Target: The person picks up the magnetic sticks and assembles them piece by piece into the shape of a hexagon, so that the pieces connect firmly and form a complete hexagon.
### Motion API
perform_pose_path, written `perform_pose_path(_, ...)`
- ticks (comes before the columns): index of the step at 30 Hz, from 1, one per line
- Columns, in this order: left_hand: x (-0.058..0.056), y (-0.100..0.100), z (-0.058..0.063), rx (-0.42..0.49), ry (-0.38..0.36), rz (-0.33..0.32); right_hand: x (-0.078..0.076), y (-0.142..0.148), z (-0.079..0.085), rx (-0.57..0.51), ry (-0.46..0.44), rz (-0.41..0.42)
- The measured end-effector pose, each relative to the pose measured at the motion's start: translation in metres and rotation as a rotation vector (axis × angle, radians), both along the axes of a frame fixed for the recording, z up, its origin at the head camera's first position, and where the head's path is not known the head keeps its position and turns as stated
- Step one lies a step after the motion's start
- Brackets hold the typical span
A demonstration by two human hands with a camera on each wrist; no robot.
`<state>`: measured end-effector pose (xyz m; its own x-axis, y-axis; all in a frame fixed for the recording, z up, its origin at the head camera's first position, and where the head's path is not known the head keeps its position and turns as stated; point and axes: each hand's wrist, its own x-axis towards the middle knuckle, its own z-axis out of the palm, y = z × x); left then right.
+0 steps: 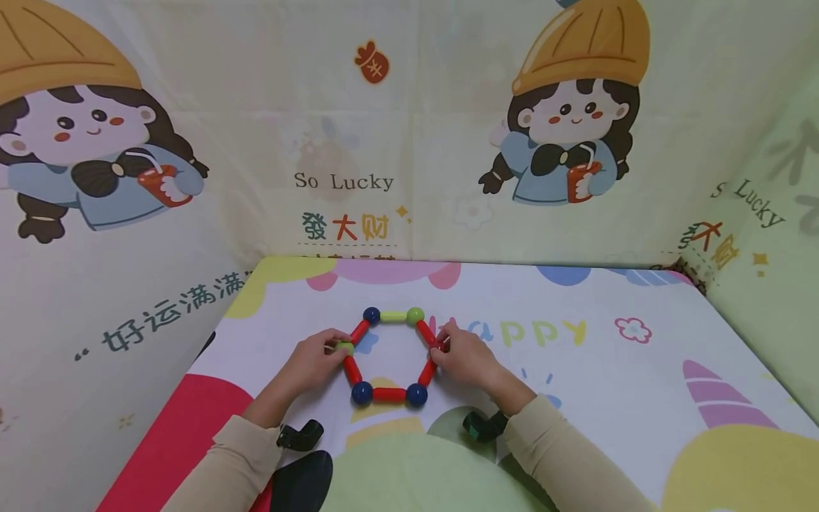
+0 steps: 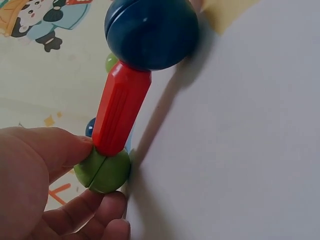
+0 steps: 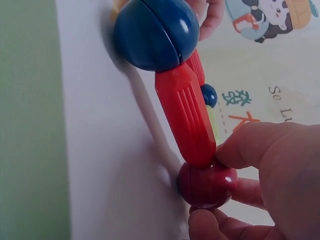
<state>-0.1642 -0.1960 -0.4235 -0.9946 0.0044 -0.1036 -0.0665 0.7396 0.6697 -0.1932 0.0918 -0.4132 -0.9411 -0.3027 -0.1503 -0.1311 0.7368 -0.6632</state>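
Observation:
A six-sided ring of balls and rods lies on or just above the printed tabletop. My left hand (image 1: 318, 361) pinches the green ball (image 2: 107, 172) at its left corner between thumb and fingers. At the opposite corner, the dark red ball (image 3: 207, 185) is pinched by my right hand (image 1: 468, 358). Nearest me, a red rod (image 1: 389, 395) joins two dark blue balls, the left one (image 1: 362, 393) and the right one (image 1: 417, 395). The far side has a light green rod (image 1: 393, 316) between a smaller blue ball (image 1: 372, 316) and another green ball (image 1: 416, 315). Red rods form the slanted sides.
The tabletop (image 1: 595, 377) carries colourful prints, including the word "happy". Cream cloth (image 1: 441, 227) with cartoon figures stands behind and at both sides. A dark wrist-worn device sits below each hand, the left one (image 1: 301, 435) and the right one (image 1: 484, 426).

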Motion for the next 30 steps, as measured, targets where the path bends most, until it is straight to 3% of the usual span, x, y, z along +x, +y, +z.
perform_pose_path(7,0.0027,0.0001,0.0017,-0.009,-0.034,-0.024,0.0019,0.0029,0.0032,-0.001,0.002,0.005)
perform_pose_path(30,0.0059,-0.0008,0.0098,-0.059,-0.032,-0.066,0.0065,0.007,0.0058,0.01,0.017,0.047)
